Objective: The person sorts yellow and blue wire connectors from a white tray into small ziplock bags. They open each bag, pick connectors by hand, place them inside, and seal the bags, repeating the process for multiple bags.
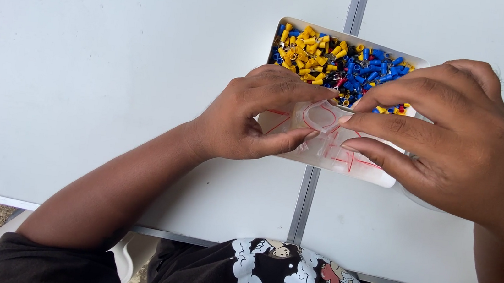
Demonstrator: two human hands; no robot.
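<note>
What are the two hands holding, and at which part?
Both the left hand and right hand grip the white tray at its near, empty end.

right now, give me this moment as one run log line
left hand: on clear lid | right hand: on lid's other end | white tray: yellow, blue, red connectors | surface: white table

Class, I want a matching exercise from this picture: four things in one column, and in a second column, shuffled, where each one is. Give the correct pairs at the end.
Things
1. yellow connectors
2. blue connectors
3. left hand
4. right hand

Places
A. on the right side of the box
B. heaped in the far left part of the white box
C. on the left side of the box
D. heaped in the far right part of the box

Pairs: 1-B, 2-D, 3-C, 4-A
</note>
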